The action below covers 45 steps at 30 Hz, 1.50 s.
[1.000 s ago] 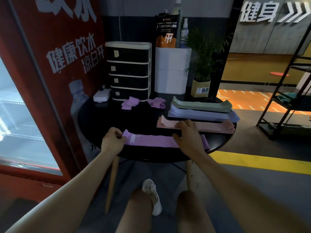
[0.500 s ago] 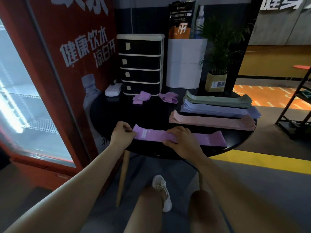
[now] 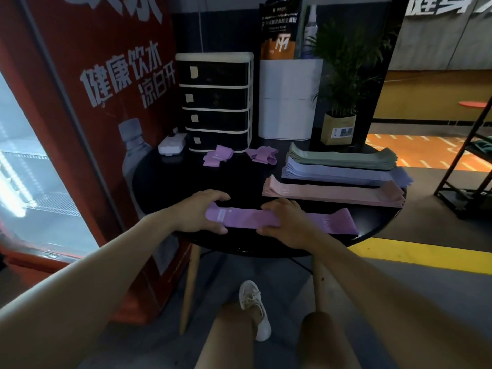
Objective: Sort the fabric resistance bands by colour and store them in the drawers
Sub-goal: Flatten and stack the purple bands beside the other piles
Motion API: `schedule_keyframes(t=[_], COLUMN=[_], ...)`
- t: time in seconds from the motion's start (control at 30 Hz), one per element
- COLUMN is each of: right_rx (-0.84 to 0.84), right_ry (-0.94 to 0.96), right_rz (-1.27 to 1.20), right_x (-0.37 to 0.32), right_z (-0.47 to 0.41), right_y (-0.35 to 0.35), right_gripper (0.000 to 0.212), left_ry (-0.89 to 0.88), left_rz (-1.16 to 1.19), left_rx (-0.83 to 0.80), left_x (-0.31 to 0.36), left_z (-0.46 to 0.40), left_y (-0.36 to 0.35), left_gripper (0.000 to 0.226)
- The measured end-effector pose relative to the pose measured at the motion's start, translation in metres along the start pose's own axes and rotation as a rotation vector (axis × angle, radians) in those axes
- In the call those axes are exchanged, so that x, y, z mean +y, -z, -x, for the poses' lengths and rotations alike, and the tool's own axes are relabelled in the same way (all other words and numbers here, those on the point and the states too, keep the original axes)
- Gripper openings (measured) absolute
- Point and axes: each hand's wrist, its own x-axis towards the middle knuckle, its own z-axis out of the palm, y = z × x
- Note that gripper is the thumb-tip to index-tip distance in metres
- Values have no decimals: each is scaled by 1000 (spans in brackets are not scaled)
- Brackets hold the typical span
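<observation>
Sorting looks largely done — green, blue and pink stacks (image 3: pixel 343 179) lie on the bench (image 3: pixel 165 182), drawers (image 3: pixel 215 102) closed — while the left hand (image 3: pixel 198 215) and right hand (image 3: pixel 286 225) both grip a purple band (image 3: pixel 250 219) at the near edge, storing barely begun.

- Bare worktop (image 3: pixel 239 182) lies between my hands and the drawer unit (image 3: pixel 215 102).
- Two folded purple bands (image 3: pixel 217 159) (image 3: pixel 262 155) lie just before the drawers.
- Stacked bands (image 3: pixel 340 174) occupy the right side.
</observation>
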Motion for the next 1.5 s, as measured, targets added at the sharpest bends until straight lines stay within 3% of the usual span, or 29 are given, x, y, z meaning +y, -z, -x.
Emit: schedule_keyframes(t=[0.27,0.5,0.57,0.7,0.87,1.5], right_rx=[-49,-74,-30,86,129,70], right_ry=[47,71,83,91,36,-155], right_rz=[70,81,40,-51,-93,85], right_x=[13,14,10,5,5,53], right_z=[1,-2,-8,-36,-83,-244], right_y=[10,15,23,42,57,42], right_gripper=[59,57,51,36,36,38], left_ry=[-30,-24,-27,-26,-12,149], left_rz=[-7,-17,34,92,132,166], left_rx=[-29,-25,26,131,204,290], left_x=[-9,-4,4,18,19,-45], left_z=[-3,-3,-9,-32,-69,-193], left_y=[1,4,11,26,32,28], left_gripper=[53,63,55,46,42,33])
